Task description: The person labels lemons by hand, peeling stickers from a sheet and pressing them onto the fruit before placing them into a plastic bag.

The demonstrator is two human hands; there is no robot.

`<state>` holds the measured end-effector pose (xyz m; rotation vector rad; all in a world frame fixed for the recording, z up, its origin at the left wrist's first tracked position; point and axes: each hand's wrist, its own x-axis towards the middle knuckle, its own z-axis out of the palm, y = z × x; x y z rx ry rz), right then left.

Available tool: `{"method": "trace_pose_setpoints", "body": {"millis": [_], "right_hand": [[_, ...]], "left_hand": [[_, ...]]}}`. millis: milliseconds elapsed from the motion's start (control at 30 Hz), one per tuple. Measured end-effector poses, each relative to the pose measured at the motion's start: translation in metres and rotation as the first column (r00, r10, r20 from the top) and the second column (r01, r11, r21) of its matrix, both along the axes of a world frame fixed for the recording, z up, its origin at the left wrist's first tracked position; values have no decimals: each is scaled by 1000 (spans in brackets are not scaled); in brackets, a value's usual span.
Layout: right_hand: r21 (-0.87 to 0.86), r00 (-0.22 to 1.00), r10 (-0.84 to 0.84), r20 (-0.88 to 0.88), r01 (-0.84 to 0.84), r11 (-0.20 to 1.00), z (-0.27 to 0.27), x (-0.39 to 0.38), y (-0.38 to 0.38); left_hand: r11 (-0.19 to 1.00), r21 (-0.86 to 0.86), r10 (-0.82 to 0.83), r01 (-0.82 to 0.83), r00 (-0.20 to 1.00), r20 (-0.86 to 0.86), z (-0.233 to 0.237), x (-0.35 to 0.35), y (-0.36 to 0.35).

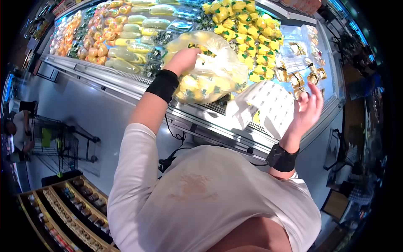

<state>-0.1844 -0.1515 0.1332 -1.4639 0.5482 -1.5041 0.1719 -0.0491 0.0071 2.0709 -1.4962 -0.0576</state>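
Observation:
My left hand [184,61] is closed on the upper left part of a clear plastic bag [222,59], its fingers partly turned away from the camera. Inside the bag show several yellow pieces of produce [193,86] with green marks. The bag rests at the front of the chilled display, against a heap of similar yellow packs [247,38]. To the right, my right hand [308,110] is raised with its fingers apart and slightly bent. Beside its thumb hangs a white sheet with rows of grey marks [270,105], draped over the display's front edge.
Wrapped long green vegetables [130,54] and orange round produce [113,29] fill the display's left side. Small gold-wrapped packs [296,80] lie at its right. A shopping cart [58,140] and a person [21,126] are at far left, above a shelf of jars [79,206].

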Motion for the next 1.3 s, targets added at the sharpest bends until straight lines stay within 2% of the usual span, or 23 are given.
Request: {"method": "trace_pose_setpoints", "body": {"millis": [33, 67, 100, 133, 233, 300, 333, 367, 433, 467, 533, 633, 733, 767, 833, 867, 900, 933, 967, 1067, 1133, 1233, 1300], "right_hand": [[238, 998, -44, -42, 53, 970, -6, 11, 2], [496, 978, 158, -138, -70, 865, -39, 5, -16], [799, 937, 329, -121, -105, 593, -40, 6, 1], [903, 810, 577, -107, -164, 398, -85, -11, -10], [948, 739, 626, -249, 53, 314, -144, -14, 28], [946, 676, 679, -286, 86, 313, -189, -30, 41], [955, 666, 693, -275, 103, 280, -202, -42, 45], [962, 656, 708, -261, 117, 246, -204, -47, 50], [928, 655, 660, -369, 215, 305, -212, -53, 58], [881, 627, 620, -471, 313, 353, -211, -53, 61], [842, 617, 577, -535, 329, 428, -210, -61, 64], [791, 603, 529, -597, 332, 514, -209, -75, 57], [691, 439, 542, -717, 343, 636, -208, -89, 48], [693, 444, 541, -714, 339, 636, -209, -93, 43], [524, 192, 488, -851, 330, 785, -213, -100, 36], [545, 120, 538, -834, 327, 772, -187, -90, 37], [550, 126, 541, -832, 324, 770, -172, -83, 37], [676, 216, 641, -736, 290, 678, -160, -79, 36], [784, 298, 725, -621, 244, 571, -156, -77, 36], [819, 490, 695, -527, 75, 569, -180, -81, 20], [803, 593, 646, -480, 1, 596, -176, -76, 11], [834, 690, 605, -397, -4, 551, -173, -76, 2], [785, 679, 576, -456, 3, 619, -168, -78, -4]], "left_hand": [[980, 199, 10, -32, 994, 112, -9, 10, -3], [920, 382, -1, -88, 974, 228, -17, 19, -8], [929, 365, -26, -62, 973, 231, -24, 23, -11], [924, 359, 51, -134, 971, 232, -30, 23, -12], [912, 359, 117, -200, 964, 240, -28, 14, -17], [995, -6, -77, 96, 835, 545, -30, 16, -21], [968, -5, -211, 250, 830, 515, -26, 24, -26], [963, -12, -222, 268, 824, 521, -22, 31, -30], [889, 382, -306, 253, 948, 84, -14, 46, -35], [973, 228, -34, 30, 999, 15, -35, 58, -46], [958, 288, -24, -6, 995, 99, -64, 81, -50], [926, 378, -73, -14, 974, 216, -58, 77, -53], [856, 513, -63, -60, 974, 219, -49, 63, -65], [835, 549, -194, 23, 947, 254, -48, 61, -70], [800, 592, -321, 97, 903, 286, -46, 61, -74], [758, 612, -323, 226, 945, 50, -34, 57, -66], [715, 601, -306, 357, 933, -190, -26, 54, -62], [627, 656, -317, 420, 907, -277, -27, 57, -67], [624, 661, -316, 418, 908, -276, -33, 59, -73], [605, 741, -360, 292, 930, -72, -60, 68, -93], [692, 701, 31, 174, 962, -270, -72, 83, -101], [540, 817, -95, 203, 979, -181, -50, 87, -94], [552, 812, -94, 190, 982, -165, -58, 90, -97]]}}
